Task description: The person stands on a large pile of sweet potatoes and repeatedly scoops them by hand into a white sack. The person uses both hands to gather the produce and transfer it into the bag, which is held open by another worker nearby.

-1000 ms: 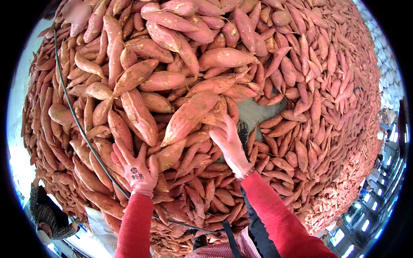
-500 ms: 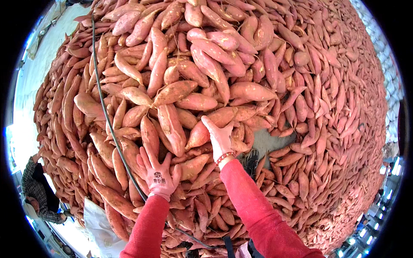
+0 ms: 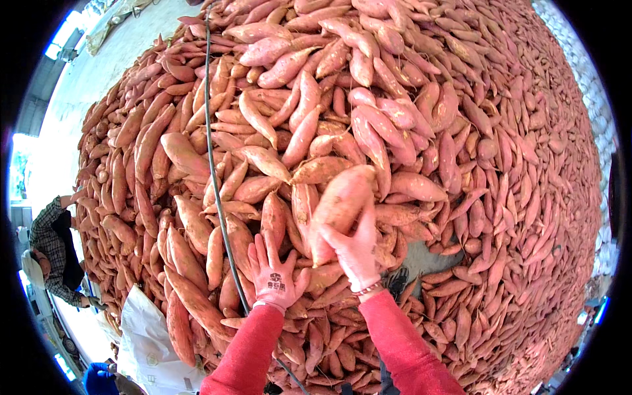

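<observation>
A large pile of reddish sweet potatoes (image 3: 309, 125) fills most of the head view. My right hand (image 3: 355, 257), in a pale pink glove with a beaded bracelet at the wrist, grips one thick sweet potato (image 3: 345, 197). It is raised above the pile and slightly blurred. To its left, my left hand (image 3: 273, 280), gloved alike with a dark print on the back, rests palm down on the sweet potatoes with its fingers spread. Nothing shows in its grasp.
A dark cable (image 3: 214, 164) runs over the pile left of my hands. White sacking (image 3: 155, 342) lies at lower left. Near the left edge a person in a checked shirt (image 3: 49, 227) bends toward the pile. A patch of grey floor (image 3: 428, 260) shows right of my right hand.
My right hand has closed on a thick sweet potato and lifted it off the pile. My left hand stays spread on the heap. The whole view has shifted, so the pile appears farther right.
</observation>
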Tool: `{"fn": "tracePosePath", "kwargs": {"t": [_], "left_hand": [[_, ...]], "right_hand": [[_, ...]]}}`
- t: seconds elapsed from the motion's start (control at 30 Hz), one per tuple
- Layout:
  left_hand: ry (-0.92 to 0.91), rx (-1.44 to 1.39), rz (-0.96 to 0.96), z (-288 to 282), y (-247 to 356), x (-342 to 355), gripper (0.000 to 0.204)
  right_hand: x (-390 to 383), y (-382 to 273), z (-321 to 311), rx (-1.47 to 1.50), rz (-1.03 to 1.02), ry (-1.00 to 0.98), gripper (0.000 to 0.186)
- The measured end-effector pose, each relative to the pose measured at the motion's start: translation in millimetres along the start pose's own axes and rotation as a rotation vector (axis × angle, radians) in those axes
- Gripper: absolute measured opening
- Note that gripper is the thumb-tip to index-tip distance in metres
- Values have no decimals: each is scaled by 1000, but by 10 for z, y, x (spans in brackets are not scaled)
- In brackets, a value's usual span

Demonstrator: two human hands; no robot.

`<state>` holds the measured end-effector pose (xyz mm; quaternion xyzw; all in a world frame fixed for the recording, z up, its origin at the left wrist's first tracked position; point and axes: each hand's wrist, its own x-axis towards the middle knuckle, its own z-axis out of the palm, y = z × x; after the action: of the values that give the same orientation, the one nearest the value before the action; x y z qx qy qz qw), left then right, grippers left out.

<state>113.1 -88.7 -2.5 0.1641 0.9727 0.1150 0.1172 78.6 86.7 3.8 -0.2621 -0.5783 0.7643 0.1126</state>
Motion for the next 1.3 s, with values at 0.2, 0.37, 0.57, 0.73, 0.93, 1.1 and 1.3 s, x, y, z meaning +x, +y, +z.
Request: {"fn": "tracePosePath", "kwargs": {"t": [0.2,0.37,0.57,0.73,0.93,1.1,1.3], "left_hand": [[46,35,8,8,-10,-5,55],[23,-3,24,-8,33,-6,52],[-16,-4,-23,-8,67,-27,50],[-35,22,-9,-99,138,11,49],[-88,74,-17,-138,210,60,47],[-184,120,-99,-158,222,76,51],[-203,149,-122,-80,167,70,55]], "right_hand": [[245,65,649,-168,-69,-246,91],[170,195,486,-110,39,-350,68],[-141,171,-479,-177,82,-250,54],[-387,499,-1631,-237,237,43,49],[177,368,-2308,-231,142,347,50],[1653,-95,-2222,-330,-213,408,55],[2997,-804,-1667,-1215,263,303,102]]}}
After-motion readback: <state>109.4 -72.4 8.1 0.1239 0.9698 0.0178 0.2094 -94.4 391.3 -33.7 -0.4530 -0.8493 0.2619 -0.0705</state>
